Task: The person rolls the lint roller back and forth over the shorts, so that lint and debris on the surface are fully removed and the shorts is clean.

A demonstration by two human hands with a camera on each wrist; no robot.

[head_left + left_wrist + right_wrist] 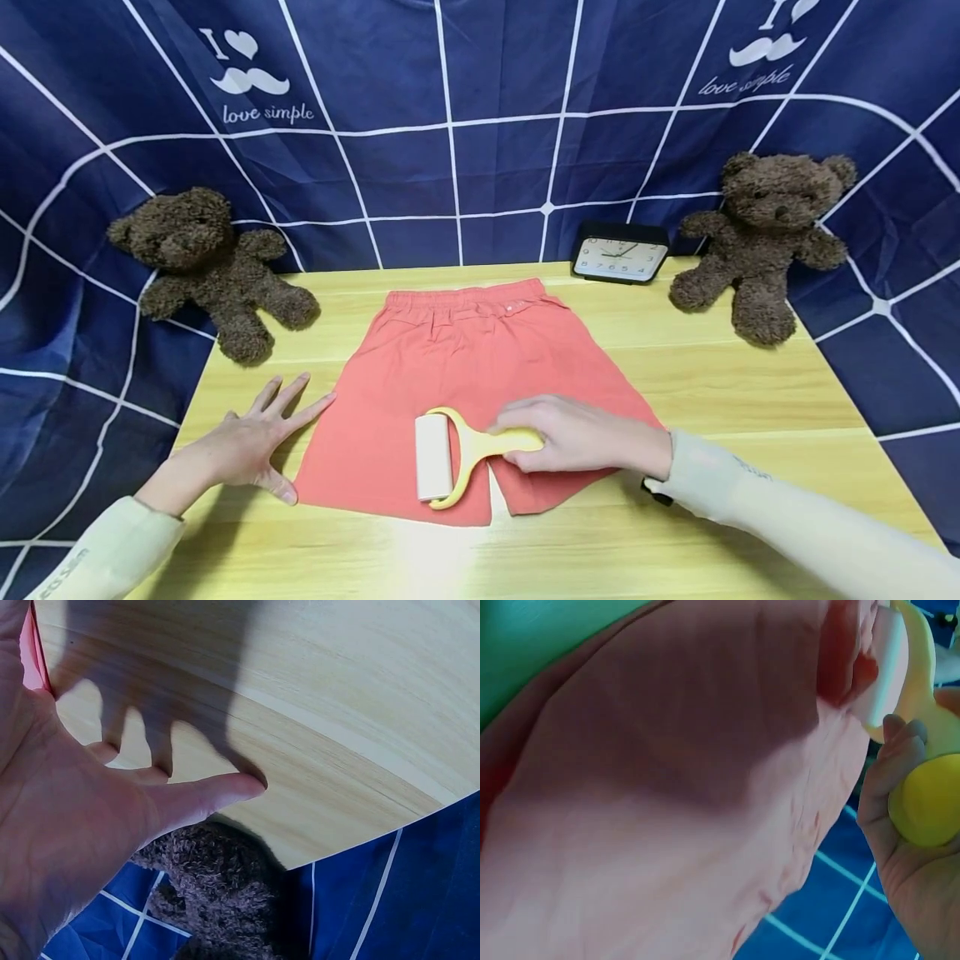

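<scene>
Coral-red shorts (405, 358) lie flat on the wooden table, waistband toward the back. My right hand (566, 433) grips the yellow handle of a lint roller (474, 447), whose white cylinder lies over the lower middle of the shorts near the leg split. In the right wrist view, the fingers curl round the handle of the lint roller (926, 799). My left hand (251, 442) is spread out at the left edge of the shorts, its index fingertip and thumb tip at the fabric's border. The left wrist view shows that hand (75, 802) with straight fingers and nothing held.
One brown teddy bear (213, 267) sits at the back left, and another teddy bear (772, 233) at the back right. Beside the right bear stands a black desk clock (621, 252). A dark blue cloth (510, 167) with white lines hangs behind the table (750, 400).
</scene>
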